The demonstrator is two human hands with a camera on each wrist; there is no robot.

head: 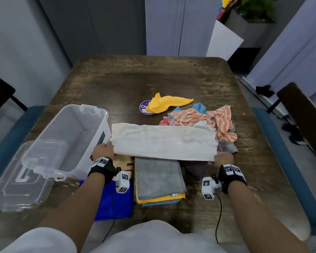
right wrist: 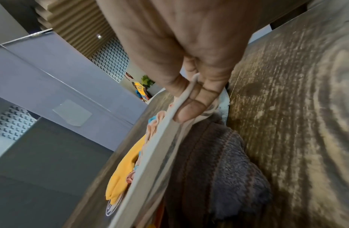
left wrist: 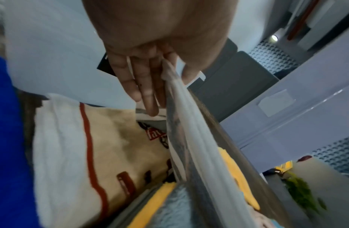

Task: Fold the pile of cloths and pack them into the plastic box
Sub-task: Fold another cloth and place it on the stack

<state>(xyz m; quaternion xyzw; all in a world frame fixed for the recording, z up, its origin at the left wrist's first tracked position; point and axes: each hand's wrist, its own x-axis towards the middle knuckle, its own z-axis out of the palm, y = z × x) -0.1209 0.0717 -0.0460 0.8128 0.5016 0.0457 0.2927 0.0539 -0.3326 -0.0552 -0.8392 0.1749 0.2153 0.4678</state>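
Honestly, seems light, soft and floppy: long off-white terry cloth held taut over the grey-topped folded stack, near corners pinched thumb-to-fingers by left hand and right hand. Best gripped at the corners. Tight on room: clear plastic box close left, loose striped cloths right behind, bare dark wooden table farther out.

- A black strap wraps the wrist behind the left hand; a second black strap sits behind the right hand.
- Each strap carries white tiles printed with black-and-white square codes.
- A white boxy camera unit with the same codes juts from the inner side of each wrist.
- A thin black cable trails from each unit.
- Forearms bare; white clothing covers torso and upper arms.
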